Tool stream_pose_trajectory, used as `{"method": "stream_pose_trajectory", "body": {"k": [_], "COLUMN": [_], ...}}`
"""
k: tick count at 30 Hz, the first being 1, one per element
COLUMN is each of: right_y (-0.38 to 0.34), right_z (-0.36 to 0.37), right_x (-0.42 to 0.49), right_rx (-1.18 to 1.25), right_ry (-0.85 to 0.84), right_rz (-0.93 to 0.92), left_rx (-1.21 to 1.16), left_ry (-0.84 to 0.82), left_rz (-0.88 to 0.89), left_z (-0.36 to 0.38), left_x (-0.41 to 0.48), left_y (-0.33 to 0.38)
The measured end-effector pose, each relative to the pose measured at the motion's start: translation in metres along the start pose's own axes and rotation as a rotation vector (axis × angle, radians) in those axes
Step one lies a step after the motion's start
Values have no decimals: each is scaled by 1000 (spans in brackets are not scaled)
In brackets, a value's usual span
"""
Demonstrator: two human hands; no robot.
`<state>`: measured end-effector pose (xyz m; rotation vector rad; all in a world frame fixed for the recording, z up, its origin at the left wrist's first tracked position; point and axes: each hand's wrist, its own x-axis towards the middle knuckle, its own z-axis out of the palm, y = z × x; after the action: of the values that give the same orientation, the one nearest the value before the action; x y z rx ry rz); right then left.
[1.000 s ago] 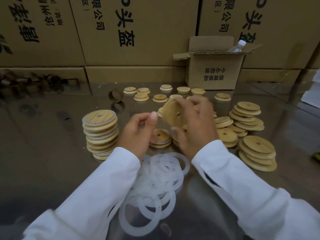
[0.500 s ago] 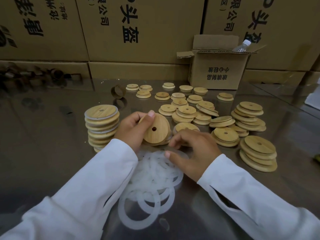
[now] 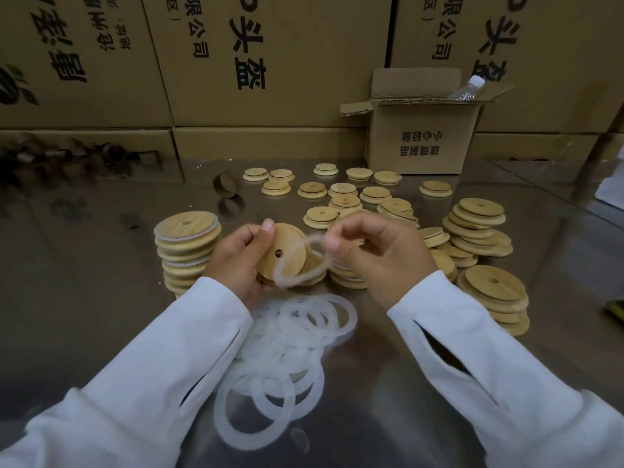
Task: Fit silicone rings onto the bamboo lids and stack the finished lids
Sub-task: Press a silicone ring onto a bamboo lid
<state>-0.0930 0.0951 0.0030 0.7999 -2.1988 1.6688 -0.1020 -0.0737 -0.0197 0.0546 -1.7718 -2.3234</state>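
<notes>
Nearest, at lower centre of the frame, a loose pile of silicone rings (image 3: 283, 346) is seen lying on the steel table (image 3: 84, 298), between 2 white sleeves (image 3: 145, 383).

Above the pile, 1 bamboo lid (image 3: 287, 244) is gripped on edge by the left hand (image 3: 236, 261), thumb at its top rim, its centre hole facing the camera. 1 silicone ring (image 3: 290, 281), blurred, is pinched between thumb and forefinger of the right hand (image 3: 381, 258) and is held against the lid's face; whether any part is seated on the rim cannot be told.

Just left of the left hand, a stack of ringed lids (image 3: 187, 248) is noted. At right, bare lids (image 3: 496, 295) are heaped in several low stacks; further bare lids are scattered behind.

At the far edge, an open small carton (image 3: 422, 140) holding 1 plastic bottle (image 3: 467, 89) is recorded, backed by large printed cartons (image 3: 270, 55).
</notes>
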Motion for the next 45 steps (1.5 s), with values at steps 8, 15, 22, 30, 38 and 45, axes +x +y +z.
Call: {"method": "stream_pose_trajectory", "body": {"k": [8,15,22,30,38,45], "right_y": [2,7,7,6,17,19], "right_z": [22,32,34,37,37,35], "right_x": [0,-3,-6,-2,1,-1], "right_rx": [240,194,155,171,185,145], "right_ry": [249,326,296,289,299,249], "right_rz": [331,357,339,341,385,375], "left_rx": [-16,8,-61,-42,28,34], "left_ry": [-152,-258,-218,-202,-178,-106], "left_rz": [-111,-199,-172,-126,-45,58], "left_z": [-2,1,-2,-7,-7,-3], "left_x": [-4,-7,-12,-11,-12,-14], "left_y": [1,2,1,1,-1,-4]}}
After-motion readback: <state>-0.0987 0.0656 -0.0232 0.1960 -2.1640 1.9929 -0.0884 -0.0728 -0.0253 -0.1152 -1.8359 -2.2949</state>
